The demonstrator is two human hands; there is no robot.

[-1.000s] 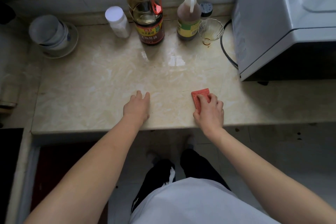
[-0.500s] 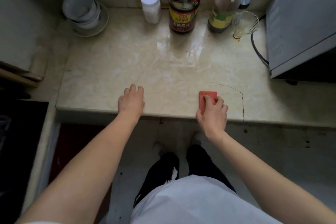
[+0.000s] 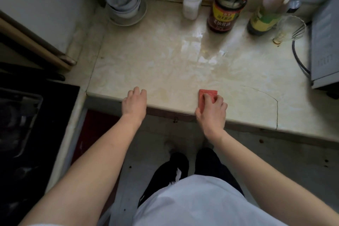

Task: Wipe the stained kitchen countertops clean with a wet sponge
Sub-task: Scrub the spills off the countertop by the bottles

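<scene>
Sponge (image 3: 209,92) nearer countertop (image 3: 165,71) edge, right hand (image 3: 211,111) gripping

white top (image 3: 192,205), bare forearms (image 3: 102,161), black trousers (image 3: 211,163) with one small white mark

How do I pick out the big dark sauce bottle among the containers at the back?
Follow the marble countertop to its back edge by the wall, where a row of containers stands. The sauce bottle stands between a white-capped jar and a slimmer bottle with a yellow-green label. It alone is broad and dark, with a red-and-yellow label and a red handle.
</scene>
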